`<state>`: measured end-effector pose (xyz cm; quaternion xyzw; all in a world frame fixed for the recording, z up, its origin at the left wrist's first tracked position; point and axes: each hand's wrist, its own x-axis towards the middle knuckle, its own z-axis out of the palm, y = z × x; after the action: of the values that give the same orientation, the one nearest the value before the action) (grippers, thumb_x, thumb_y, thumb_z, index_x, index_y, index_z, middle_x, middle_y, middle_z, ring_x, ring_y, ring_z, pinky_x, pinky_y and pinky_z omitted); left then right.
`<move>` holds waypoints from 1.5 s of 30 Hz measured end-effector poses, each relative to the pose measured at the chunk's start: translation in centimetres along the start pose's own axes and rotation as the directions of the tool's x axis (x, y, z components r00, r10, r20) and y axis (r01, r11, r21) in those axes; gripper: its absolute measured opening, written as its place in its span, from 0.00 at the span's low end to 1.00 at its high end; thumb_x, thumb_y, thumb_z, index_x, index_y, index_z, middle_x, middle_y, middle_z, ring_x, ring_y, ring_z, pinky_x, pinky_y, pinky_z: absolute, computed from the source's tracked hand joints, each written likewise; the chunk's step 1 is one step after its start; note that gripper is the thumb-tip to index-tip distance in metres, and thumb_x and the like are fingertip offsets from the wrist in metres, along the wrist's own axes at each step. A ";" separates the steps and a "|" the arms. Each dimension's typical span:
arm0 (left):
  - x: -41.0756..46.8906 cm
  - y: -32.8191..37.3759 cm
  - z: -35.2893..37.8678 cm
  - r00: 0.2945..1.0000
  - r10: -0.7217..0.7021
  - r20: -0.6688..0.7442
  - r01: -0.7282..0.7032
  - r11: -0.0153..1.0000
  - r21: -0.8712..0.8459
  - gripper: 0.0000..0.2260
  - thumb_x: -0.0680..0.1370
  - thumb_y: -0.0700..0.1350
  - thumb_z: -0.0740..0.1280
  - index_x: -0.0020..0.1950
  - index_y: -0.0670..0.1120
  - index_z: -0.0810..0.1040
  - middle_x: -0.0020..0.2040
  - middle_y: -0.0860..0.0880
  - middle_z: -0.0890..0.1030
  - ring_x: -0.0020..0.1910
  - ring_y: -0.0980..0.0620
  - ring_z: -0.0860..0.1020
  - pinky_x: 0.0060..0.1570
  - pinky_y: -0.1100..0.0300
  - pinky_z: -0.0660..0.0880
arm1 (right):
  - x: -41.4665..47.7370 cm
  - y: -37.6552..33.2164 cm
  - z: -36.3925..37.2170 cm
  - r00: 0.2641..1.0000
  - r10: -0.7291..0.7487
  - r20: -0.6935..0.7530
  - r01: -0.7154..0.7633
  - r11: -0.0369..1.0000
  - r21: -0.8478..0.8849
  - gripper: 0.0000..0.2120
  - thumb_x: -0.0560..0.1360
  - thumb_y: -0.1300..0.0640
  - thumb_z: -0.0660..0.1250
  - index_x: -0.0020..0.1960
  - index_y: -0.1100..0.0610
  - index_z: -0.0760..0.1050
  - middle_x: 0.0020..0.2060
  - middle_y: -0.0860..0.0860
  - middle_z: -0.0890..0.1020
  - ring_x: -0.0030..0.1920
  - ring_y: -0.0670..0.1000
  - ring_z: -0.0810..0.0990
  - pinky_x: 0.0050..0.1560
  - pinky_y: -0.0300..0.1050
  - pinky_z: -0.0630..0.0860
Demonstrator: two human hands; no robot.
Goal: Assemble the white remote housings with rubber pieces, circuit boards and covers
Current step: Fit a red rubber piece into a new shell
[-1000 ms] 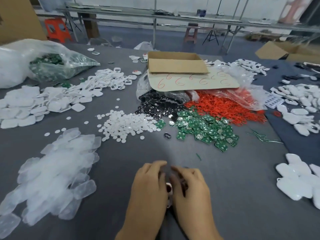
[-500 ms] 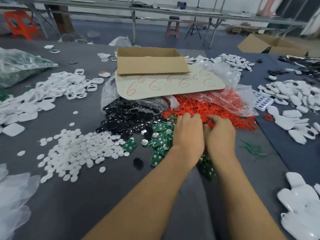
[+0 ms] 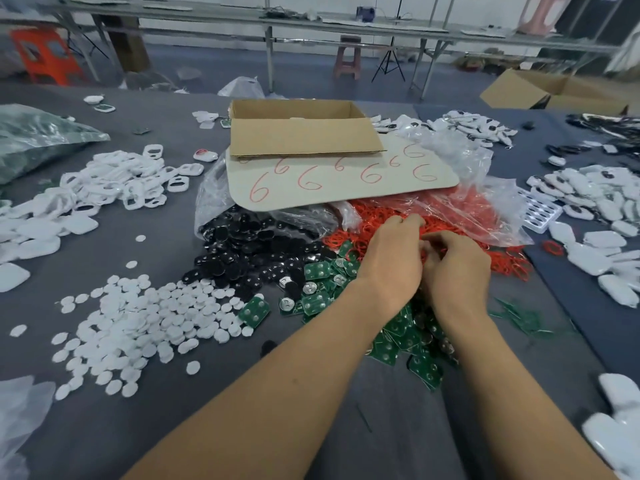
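Note:
Both my hands reach over the heap of green circuit boards [image 3: 398,336] to the near edge of the red rubber rings [image 3: 381,220]. My left hand [image 3: 394,261] has its back to the camera and its fingers curled down into the red pile. My right hand [image 3: 457,268] lies close beside it, fingertips curled toward the left hand. Whatever either hand holds is hidden. Black rubber pieces [image 3: 249,247] lie left of the boards. White housings [image 3: 595,258] lie at the right and white ring-shaped covers [image 3: 131,181] at the left.
A cardboard box [image 3: 301,133] and a card marked with red sixes [image 3: 339,181] sit behind the piles on clear plastic bags [image 3: 460,161]. Small white discs [image 3: 145,320] spread at front left. Clear plastic pieces [image 3: 20,410] lie at the left edge. A grey cloth [image 3: 311,427] covers the table.
My hands left the near table edge, where they held a small piece together, and reached forward over the green boards to the red rings. The camera moved forward with them.

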<state>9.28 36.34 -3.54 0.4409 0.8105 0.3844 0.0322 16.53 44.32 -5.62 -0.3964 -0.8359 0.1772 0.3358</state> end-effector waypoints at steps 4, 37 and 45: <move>-0.5 0.7 -1.6 0.994 -0.099 0.054 0.110 0.954 -0.280 0.10 0.82 0.39 0.65 0.61 0.46 0.82 0.56 0.48 0.84 0.54 0.52 0.81 0.59 0.56 0.77 | -1.5 -1.2 -1.7 0.999 0.042 -0.014 -0.038 0.974 0.221 0.09 0.78 0.61 0.68 0.53 0.49 0.82 0.44 0.42 0.84 0.43 0.40 0.80 0.50 0.41 0.75; -34.3 -5.0 -12.1 0.953 -0.097 -0.287 -0.023 0.922 -0.386 0.06 0.75 0.43 0.75 0.48 0.54 0.83 0.49 0.58 0.85 0.47 0.56 0.84 0.48 0.65 0.79 | -27.0 -10.0 -8.2 0.849 -0.340 0.403 -0.005 0.759 0.651 0.32 0.69 0.79 0.68 0.55 0.42 0.82 0.38 0.46 0.85 0.40 0.48 0.84 0.46 0.34 0.77; -35.2 -4.8 -11.5 0.889 0.128 -0.440 -0.220 0.962 -0.165 0.02 0.76 0.40 0.76 0.47 0.46 0.85 0.51 0.54 0.83 0.50 0.57 0.83 0.50 0.61 0.80 | -28.6 -8.9 -8.2 0.791 -0.206 0.576 -0.468 0.402 0.787 0.14 0.69 0.68 0.73 0.53 0.56 0.85 0.48 0.58 0.87 0.50 0.53 0.86 0.50 0.36 0.79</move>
<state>22.93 1.93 -8.64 0.4115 0.7098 0.5558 -0.1338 30.60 16.66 -6.87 -0.1419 -0.6252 0.7411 0.1994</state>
